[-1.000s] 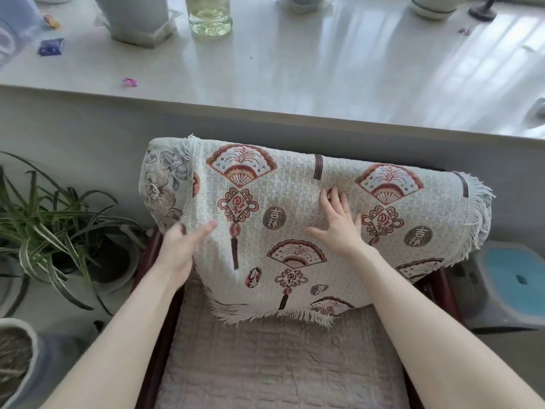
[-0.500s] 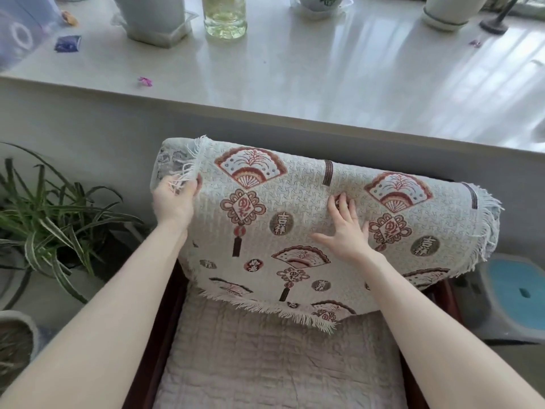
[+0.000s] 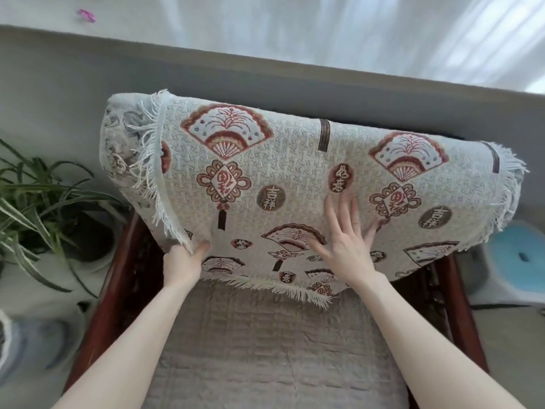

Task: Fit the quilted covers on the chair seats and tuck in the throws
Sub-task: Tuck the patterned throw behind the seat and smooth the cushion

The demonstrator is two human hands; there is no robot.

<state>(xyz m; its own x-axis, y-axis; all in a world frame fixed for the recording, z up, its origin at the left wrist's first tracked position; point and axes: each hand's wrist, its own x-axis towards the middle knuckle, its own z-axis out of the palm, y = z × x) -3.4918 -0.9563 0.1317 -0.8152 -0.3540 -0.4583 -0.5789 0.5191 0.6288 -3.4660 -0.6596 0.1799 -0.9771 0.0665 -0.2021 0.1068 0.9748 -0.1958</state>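
A cream woven throw [image 3: 295,172] with red fan and knot motifs and fringed edges hangs over the back of a dark red wooden chair [image 3: 118,290]. My left hand [image 3: 184,261] pinches the throw's fringed left edge low down, thumb on the front of the cloth. With its fingers spread straight, my right hand [image 3: 345,246] presses flat on the front of the throw. A beige quilted cover [image 3: 265,349] lies on the chair seat below, between my forearms.
A spiky green potted plant [image 3: 38,208] stands left of the chair. A pale stone sill [image 3: 295,31] runs behind the chair back, above a grey wall. A white and blue stool [image 3: 513,261] sits at the right.
My left hand has slid down the throw's left edge from near the top to low on the chair back. My right hand has stayed flat on the cloth. The camera has moved closer.
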